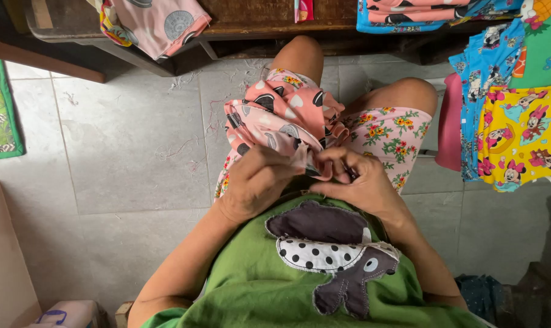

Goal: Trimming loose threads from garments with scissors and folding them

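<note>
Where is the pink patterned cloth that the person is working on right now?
The pink patterned cloth lies bunched on the person's lap, mid-frame in the head view, pinched at its near edge by the left hand and the right hand.

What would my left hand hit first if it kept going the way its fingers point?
Probably the right hand. The left hand points across the lap toward it, both pinching the pink cloth, which already lies under its fingertips. Depth is hard to judge from above.
</note>
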